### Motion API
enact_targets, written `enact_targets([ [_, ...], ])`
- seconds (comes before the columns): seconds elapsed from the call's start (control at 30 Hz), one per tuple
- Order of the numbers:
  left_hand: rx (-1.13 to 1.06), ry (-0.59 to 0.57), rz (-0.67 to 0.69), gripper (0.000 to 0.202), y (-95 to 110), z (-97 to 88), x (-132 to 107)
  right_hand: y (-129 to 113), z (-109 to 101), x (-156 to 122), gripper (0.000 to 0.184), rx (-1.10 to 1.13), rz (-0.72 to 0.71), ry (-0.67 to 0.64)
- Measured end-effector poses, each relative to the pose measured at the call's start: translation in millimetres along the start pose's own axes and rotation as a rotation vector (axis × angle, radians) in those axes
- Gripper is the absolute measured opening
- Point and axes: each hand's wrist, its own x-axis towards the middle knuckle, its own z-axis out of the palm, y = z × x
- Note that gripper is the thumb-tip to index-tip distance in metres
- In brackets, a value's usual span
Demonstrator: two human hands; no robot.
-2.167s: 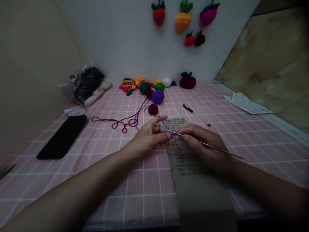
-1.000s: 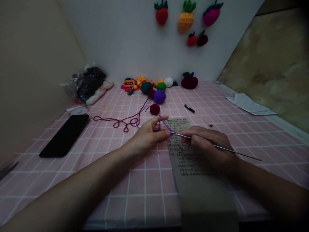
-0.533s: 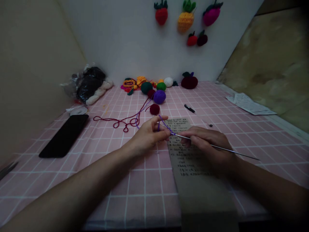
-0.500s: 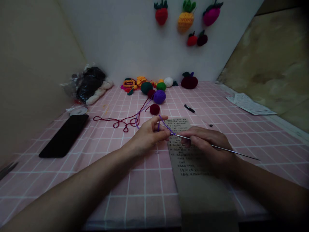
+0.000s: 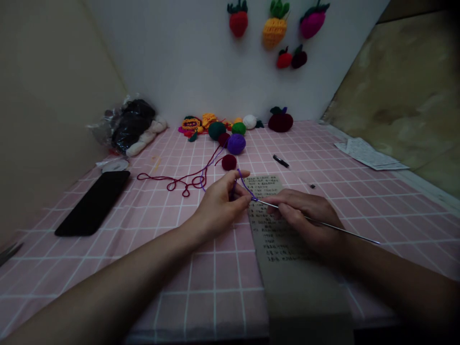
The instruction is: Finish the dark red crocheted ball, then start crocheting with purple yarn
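My left hand (image 5: 224, 203) is closed, with purple yarn (image 5: 245, 184) running over its raised index finger and pinched near the thumb. My right hand (image 5: 305, 215) grips a thin metal crochet hook (image 5: 345, 230) like a pencil; its tip meets the purple yarn at my left fingertips. A loop of yarn sits around the hook near the tip. Behind my hands lies the purple yarn ball (image 5: 236, 143), its strand trailing leftward and down to my left hand. Under my hands is a brown sheet with handwritten lines (image 5: 287, 278).
A black phone (image 5: 93, 203) lies at left, scissors (image 5: 10, 254) at the edge. Dark red yarn (image 5: 172, 183) curls beside a dark red ball (image 5: 229, 162). A pen (image 5: 281, 161), papers (image 5: 370, 154), a bagged bundle (image 5: 132, 124) and a crocheted fruit (image 5: 281, 122) lie farther back.
The hook's tail end and my right hand have shifted slightly left and tilted a little. My left hand stays nearly in place, still holding the yarn. The whole view has moved slightly.
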Motion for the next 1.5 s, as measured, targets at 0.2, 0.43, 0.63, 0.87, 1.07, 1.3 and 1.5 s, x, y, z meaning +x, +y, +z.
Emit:
enact_targets([
  [0.2,0.353,0.039,0.2,0.04,-4.3,-0.1,-2.5,0.7,7.2,-1.6,0.029,-0.05,-0.035,0.03],
  [0.43,0.262,0.07,0.16,0.037,-12.2,2.1,-1.2,-3.2,9.3,-2.1,0.031,-0.079,-0.104,0.034],
  [0.63,-0.02,0.078,0.063,0.037,-18.0,5.3,1.1,-3.2,11.8,-3.3,0.034,-0.152,-0.159,0.031],
  [0.87,-0.149,0.101,0.011,0.049,-8.6,10.6,-2.9,-5.9,13.4,-1.8,0.032,-0.249,-0.203,0.046],
  [1.07,-0.21,0.11,-0.031,0.055,-5.4,16.4,-6.6,-3.0,15.2,-2.2,0.024,-0.332,-0.205,0.034],
  [1.3,-0.4,0.166,-0.075,0.058,-5.6,28.8,-10.1,-2.2,20.6,-3.8,0.018,-0.483,-0.143,-0.02],
  [1.5,-0.661,0.114,-0.247,0.06,1.0,30.1,-13.0,-3.4,22.5,-4.1,0.019,-0.561,-0.137,0.006],
])
